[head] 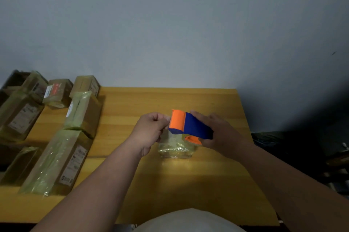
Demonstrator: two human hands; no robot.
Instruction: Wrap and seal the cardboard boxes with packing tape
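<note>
Our right hand grips the tape dispenser — our left hand pinches its tape end above the wrapped box.

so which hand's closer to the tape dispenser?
Right. The right hand grips the tape dispenser by its blue body; the left hand sits just beside its orange end.

head view — looks forward and down, close over the table.
</note>
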